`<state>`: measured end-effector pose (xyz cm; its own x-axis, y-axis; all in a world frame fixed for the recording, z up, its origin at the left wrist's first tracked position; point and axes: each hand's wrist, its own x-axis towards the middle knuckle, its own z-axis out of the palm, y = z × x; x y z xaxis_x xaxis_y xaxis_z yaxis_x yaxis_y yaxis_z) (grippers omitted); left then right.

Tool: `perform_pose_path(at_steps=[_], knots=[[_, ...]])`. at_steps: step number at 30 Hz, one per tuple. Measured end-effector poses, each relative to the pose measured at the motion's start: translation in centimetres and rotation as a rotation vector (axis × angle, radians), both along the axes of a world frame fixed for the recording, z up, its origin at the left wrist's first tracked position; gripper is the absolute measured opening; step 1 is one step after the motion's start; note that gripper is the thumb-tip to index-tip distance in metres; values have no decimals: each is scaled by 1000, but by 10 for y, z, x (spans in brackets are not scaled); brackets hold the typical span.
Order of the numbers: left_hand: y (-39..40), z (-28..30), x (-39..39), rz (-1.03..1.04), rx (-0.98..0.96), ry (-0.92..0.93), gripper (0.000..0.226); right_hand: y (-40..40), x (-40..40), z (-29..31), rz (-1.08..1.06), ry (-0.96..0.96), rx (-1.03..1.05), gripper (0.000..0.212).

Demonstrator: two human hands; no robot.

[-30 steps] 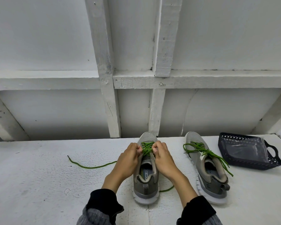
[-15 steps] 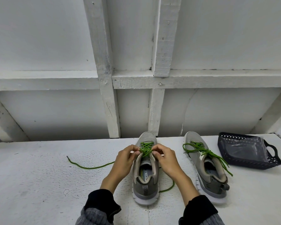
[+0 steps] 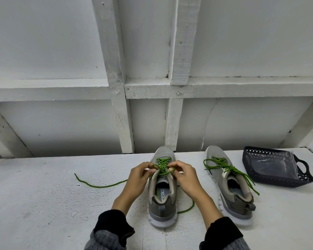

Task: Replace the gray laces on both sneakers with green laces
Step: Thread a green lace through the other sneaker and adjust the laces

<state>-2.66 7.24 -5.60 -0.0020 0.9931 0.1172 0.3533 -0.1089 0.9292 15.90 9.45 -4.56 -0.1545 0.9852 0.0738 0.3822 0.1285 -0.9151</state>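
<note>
A white painted table (image 3: 43,204) runs in front of a white wall of boards and beams (image 3: 119,105). Two gray sneakers stand on it, toes toward the wall. The left hand (image 3: 135,179) and the right hand (image 3: 186,177) meet over the near sneaker (image 3: 162,201), each pinching its green lace (image 3: 162,164) at the top eyelets. One loose end trails left across the table, the other curls beside the heel. The second sneaker (image 3: 231,193) stands to the right, its green lace (image 3: 229,167) threaded and hanging loose. A dark basket (image 3: 304,179) holding clear plastic sits just beyond it.
</note>
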Motion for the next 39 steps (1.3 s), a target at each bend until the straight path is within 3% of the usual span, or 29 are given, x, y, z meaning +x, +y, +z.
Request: perform_pose_path(at_steps=[9,16,26,33,36,39], knots=[[-2,-12,0,72,19,62,20,1,-2,-10,-92,-10,-5,22],[0,-12,1,40,8,-59,12,0,-2,-9,-71,4,2,16],[0,-9,9,100,55,-69,10,0,-15,-4,-115,-81,110,17],[-1,-15,-2,17,-90,-59,15,-6,-3,-8,-51,-79,30,13],[-6,-15,-4,-6,-113,3,24,-16,-2,-14,-31,-108,14,21],[-10,-14,-4,-9,-146,67,23,-23,-1,-12,-58,-139,-23,13]])
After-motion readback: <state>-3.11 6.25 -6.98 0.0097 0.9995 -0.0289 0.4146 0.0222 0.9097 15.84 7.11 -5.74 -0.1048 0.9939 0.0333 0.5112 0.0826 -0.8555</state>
